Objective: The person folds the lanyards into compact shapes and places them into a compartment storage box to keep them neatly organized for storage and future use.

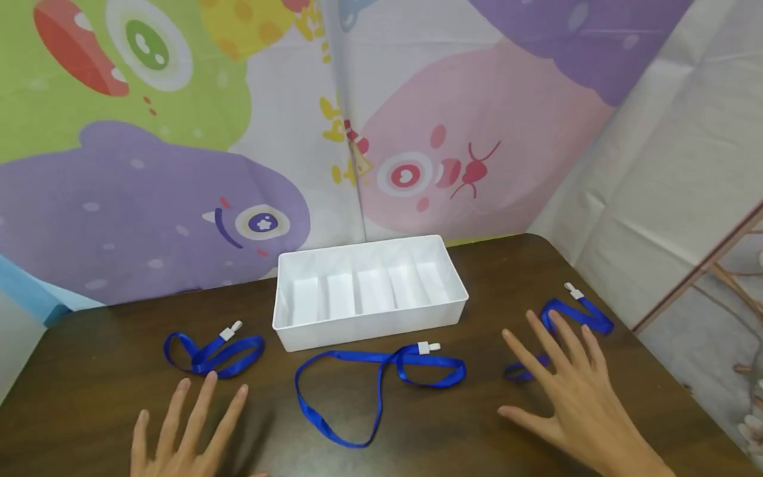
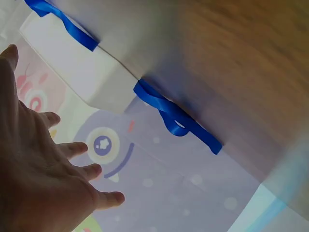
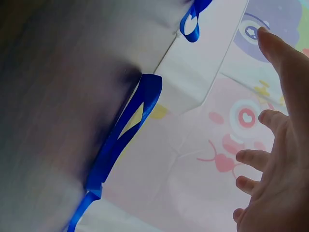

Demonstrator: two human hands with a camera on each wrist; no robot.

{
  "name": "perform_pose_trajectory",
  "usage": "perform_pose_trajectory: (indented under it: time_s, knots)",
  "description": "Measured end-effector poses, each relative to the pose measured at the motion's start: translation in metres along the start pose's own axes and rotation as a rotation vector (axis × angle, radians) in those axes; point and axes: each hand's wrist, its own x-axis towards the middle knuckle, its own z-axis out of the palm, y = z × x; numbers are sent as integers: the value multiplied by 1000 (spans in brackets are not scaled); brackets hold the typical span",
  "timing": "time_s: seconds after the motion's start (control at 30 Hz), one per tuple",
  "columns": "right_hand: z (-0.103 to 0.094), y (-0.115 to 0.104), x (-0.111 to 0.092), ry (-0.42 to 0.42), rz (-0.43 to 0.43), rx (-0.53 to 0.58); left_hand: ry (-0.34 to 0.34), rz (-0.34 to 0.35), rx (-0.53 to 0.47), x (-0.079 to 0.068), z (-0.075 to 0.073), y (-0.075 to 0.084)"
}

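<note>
Three blue lanyards with white plastic clips lie on the table. In the head view, the left lanyard is loosely coiled just beyond my left hand, whose fingers are spread and hold nothing. The middle lanyard forms a wide loop in front of the white box. My right hand hovers with spread fingers over the near part of the right lanyard, partly hiding it. Both wrist views show the palms with nothing in them; a lanyard appears beyond the left hand and another lanyard beside the right.
A white box with several compartments stands at the back middle of the brown table. Behind it hangs a cloth printed with cartoon monsters. The table's right edge drops off beside the right lanyard.
</note>
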Motion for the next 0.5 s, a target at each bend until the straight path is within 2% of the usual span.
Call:
perform_pose_trajectory:
  time_s: [0.07,0.13,0.27,0.4,0.5]
  knots:
    - [0,-1,0,-5,-2,14,12,7,4,-3,-1,-2]
    - [0,-3,1,-10,-4,29,-4,10,13,-5,-2,-4]
    - [1,-6,1,-22,-11,52,-80,5,18,-8,-7,-3]
    - [1,-9,3,-36,-29,75,-178,-29,-5,-6,-11,2]
    - [0,-10,5,-49,-46,87,-210,-44,-15,-4,-9,8]
